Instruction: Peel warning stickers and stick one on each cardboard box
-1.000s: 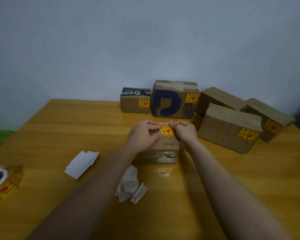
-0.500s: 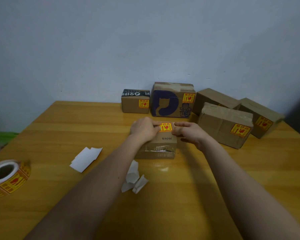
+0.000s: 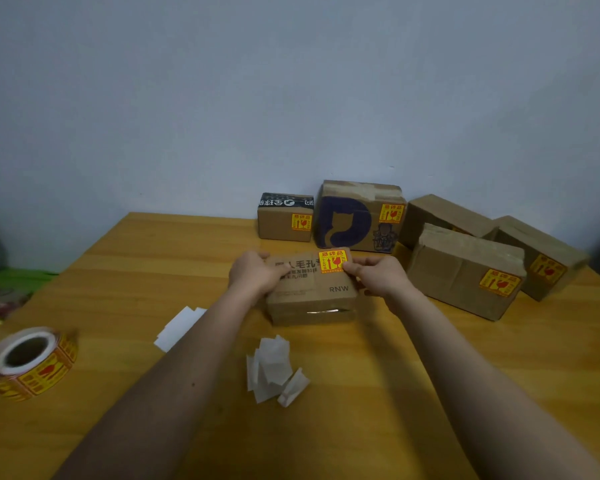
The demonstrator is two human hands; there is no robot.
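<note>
Your left hand (image 3: 257,275) grips left end of small box (image 3: 310,292), fingers curled over its top edge; your right hand (image 3: 378,277) grips right end, thumb tip touching yellow sticker (image 3: 332,261) on box top near far right corner. Box sits on table (image 3: 413,375), mid-table. Sticker roll (image 3: 32,362) well left of box, near table edge. Backing scraps (image 3: 274,372) just in front of box, more scraps (image 3: 179,327) front-left. Five stickered boxes (image 3: 465,271) behind it, along wall

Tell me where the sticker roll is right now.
In the head view, the sticker roll lies on the wooden table near its left edge, left of the white backing scraps and apart from both hands.
</note>
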